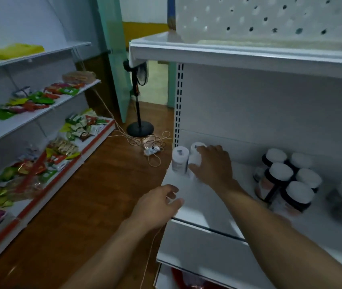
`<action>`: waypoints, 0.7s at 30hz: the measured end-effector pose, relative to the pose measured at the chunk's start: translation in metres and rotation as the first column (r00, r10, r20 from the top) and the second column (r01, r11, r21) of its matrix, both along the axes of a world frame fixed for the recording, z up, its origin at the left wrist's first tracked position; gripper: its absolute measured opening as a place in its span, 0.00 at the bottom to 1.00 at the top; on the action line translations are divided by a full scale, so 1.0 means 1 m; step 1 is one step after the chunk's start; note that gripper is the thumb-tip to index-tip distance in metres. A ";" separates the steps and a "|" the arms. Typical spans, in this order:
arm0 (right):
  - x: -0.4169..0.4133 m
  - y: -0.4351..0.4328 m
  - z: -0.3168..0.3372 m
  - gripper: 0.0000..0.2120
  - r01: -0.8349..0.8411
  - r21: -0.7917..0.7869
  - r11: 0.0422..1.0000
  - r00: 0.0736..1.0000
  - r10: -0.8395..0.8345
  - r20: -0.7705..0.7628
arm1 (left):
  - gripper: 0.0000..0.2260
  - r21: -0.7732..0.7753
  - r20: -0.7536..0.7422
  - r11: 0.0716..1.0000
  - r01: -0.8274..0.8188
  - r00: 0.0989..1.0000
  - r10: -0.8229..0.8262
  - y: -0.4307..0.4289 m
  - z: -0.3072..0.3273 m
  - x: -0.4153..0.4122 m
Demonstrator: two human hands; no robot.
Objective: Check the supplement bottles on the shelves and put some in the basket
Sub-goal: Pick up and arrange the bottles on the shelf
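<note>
Bottle (194,160) in right hand (212,165), on shelf (186,197)

there is one camera, worn on the person's head. it looks forward and down at the white shelf (203,207), from above it and near its left end. it is close: both arms come in from the bottom edge, and the right hand (213,165) holds a white bottle (195,160) at the back left of the shelf. the view is wide, so left of the shelf it also takes in the wood floor (95,195), a standing fan (140,129) and a rack (3,130) of snack packs.
</note>
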State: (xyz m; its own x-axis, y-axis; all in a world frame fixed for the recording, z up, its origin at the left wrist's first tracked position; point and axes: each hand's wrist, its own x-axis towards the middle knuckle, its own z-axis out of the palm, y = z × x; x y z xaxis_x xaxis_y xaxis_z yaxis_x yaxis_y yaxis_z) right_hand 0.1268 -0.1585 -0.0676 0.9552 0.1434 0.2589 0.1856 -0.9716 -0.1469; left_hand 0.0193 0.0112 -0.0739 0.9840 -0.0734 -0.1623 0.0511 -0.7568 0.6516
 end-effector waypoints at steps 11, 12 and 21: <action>-0.046 0.021 0.032 0.25 0.079 0.361 0.929 0.995 -0.095 0.025 | 0.18 -0.283 0.037 0.947 0.154 0.988 -0.149 0.032 -0.007 0.011; -0.065 0.022 0.036 0.26 0.062 0.445 0.893 0.994 -0.096 0.053 | 0.19 -0.322 0.062 0.934 0.157 0.987 -0.145 0.032 -0.008 0.008; -0.210 0.035 0.035 0.30 -0.056 0.649 0.759 0.994 -0.020 0.110 | 0.32 -0.486 0.271 0.794 0.365 0.927 -0.260 0.015 -0.015 -0.044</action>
